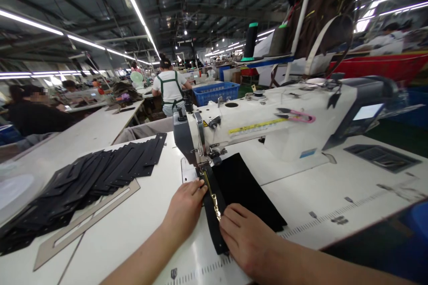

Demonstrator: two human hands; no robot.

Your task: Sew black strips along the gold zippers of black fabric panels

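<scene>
A black strip with a gold zipper [210,227] runs from under the head of a white sewing machine [267,118] toward me. My left hand [184,207] is closed, its fingertips pressed on the strip's left edge close to the presser foot [201,162]. Nearer to me, my right hand [249,240] has its fingers curled and closed on the strip's right edge, beside the gold zipper slider [214,202]. The fingertips of that hand are partly hidden. A larger black fabric piece [249,187] lies flat to the right, partly beneath the strip.
Overlapping black slotted pieces [100,169] spread across the left of the table, with a beige slotted template [96,218] in front. Pink-handled thread snips [297,116] rest on the machine arm. Behind stand a blue crate [217,92] and a person in a white shirt [169,84].
</scene>
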